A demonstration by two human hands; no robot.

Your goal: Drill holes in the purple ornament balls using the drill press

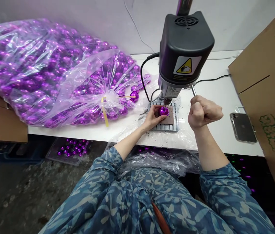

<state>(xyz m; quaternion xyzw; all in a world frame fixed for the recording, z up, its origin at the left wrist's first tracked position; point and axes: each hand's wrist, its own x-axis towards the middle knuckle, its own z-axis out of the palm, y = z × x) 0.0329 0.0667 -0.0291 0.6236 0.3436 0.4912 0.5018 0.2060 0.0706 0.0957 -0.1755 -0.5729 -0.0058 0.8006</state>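
A dark bench drill press (185, 48) stands on the white table (215, 94). My left hand (153, 117) is closed around a shiny purple ball (163, 111), holding it on a brown pad over the drill's metal base (174, 125), right under the bit. My right hand (202, 112) is a fist wrapped round the drill's metal lever (194, 90), to the right of the base.
A big clear plastic bag (52, 71) full of purple balls lies on the table's left. A phone (243, 127) lies at the right beside a large cardboard box (269, 94). A tray of purple balls (70, 150) sits on the floor below. Loose plastic sheet covers my lap.
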